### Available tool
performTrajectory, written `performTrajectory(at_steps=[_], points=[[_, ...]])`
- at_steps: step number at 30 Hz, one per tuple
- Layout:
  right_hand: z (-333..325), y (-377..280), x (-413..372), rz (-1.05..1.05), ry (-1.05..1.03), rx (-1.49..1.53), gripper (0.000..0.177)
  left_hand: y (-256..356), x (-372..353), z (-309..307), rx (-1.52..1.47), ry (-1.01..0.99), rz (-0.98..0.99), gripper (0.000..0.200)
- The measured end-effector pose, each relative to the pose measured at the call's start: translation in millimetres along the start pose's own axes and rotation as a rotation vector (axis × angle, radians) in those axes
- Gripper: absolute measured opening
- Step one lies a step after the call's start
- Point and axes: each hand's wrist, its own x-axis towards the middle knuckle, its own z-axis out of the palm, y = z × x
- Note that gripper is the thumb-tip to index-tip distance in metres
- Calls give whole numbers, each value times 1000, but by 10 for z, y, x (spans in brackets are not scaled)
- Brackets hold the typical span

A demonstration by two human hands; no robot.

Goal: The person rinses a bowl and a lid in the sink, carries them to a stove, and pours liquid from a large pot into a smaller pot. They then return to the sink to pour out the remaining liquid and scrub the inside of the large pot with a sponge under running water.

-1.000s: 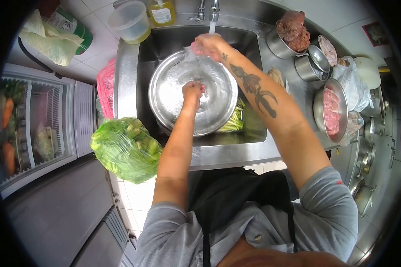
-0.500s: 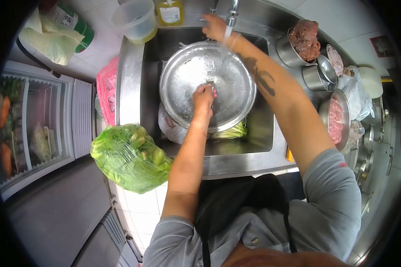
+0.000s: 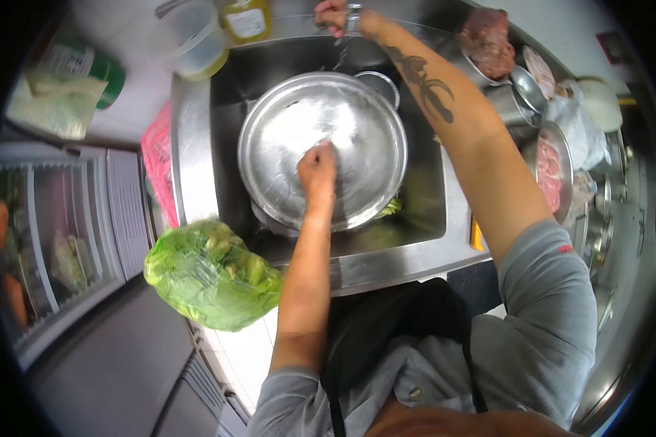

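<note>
A wide round metal lid [image 3: 364, 175] lies over the sink basin [image 3: 430, 211], its surface wet and shiny. At its middle my left hand [image 3: 317, 171] is closed on the lid's knob, most of which the fingers hide. Up at the back edge of the sink, my right hand [image 3: 332, 17] is closed at the tap [image 3: 353, 17]; whether its fingers grip the lever is too small to tell. A thin stream of water falls below the tap. One metal loop handle [image 3: 386, 84] shows beyond the lid, and green vegetables [image 3: 391, 207] show under its lower right edge.
Bagged leafy greens [image 3: 211, 273] sit at the sink's left front corner. A plastic tub [image 3: 195, 44] and a yellow bottle [image 3: 246, 20] stand at the back left. Metal bowls with raw meat [image 3: 550, 175] line the right side. A glass-fronted fridge [image 3: 58, 240] is at the left.
The view has shifted. My right hand has moved back and left along the tap, the strong stream has thinned, and a loop handle now shows beyond the lid. My left hand stays on the knob.
</note>
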Motion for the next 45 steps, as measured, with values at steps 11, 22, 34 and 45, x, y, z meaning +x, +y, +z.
performTrajectory(at_steps=[11,22,34,45], points=[[-431,-829,-2107,-123,335,-1044,53,666,-3,237,-41,-17,24,23],[-803,-710,-6736,122,693,-926,42,1477,-681,258,-141,-324,-45,19],[233,-93,-10736,1102,1165,-722,40,1659,-2876,3056,164,-820,111,14],[-78,-549,-11076,784,1271,-838,38,282,-3191,5653,784,-931,303,20]])
